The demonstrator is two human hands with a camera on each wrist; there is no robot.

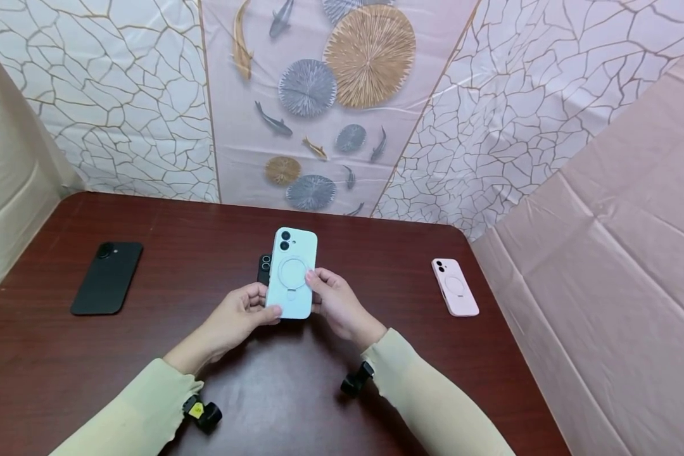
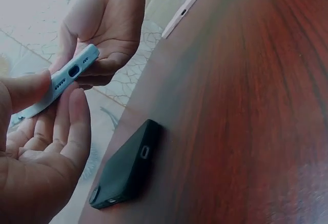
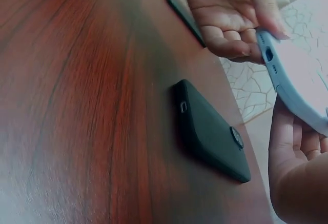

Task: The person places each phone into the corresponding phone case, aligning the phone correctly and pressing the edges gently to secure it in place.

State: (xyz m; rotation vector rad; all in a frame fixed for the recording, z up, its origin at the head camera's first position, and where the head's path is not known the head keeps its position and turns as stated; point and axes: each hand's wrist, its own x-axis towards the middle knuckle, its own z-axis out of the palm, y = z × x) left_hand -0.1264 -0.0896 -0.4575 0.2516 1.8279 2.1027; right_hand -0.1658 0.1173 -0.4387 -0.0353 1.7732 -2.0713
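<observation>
Both hands hold up a light-blue phone [image 1: 302,300], back outward, with two lenses and a raised ring on it. It is tilted above the table. My left hand [image 1: 236,323] pinches the lower left corner, thumb on the back and fingers behind. At the right side, my right hand [image 1: 344,310] grips the edge with its thumb near the ring. The left wrist view shows the phone's bottom edge, with a port opening and small holes. Behind and below lies a black phone [image 3: 210,129], mostly hidden in the head view.
At the left of the dark red-brown table [image 1: 194,253] lies another black phone [image 1: 108,278], lens side up. Near the right edge sits a pink phone [image 1: 458,291] with a ring on its back. Patterned cloth [image 1: 148,114] hangs behind the table.
</observation>
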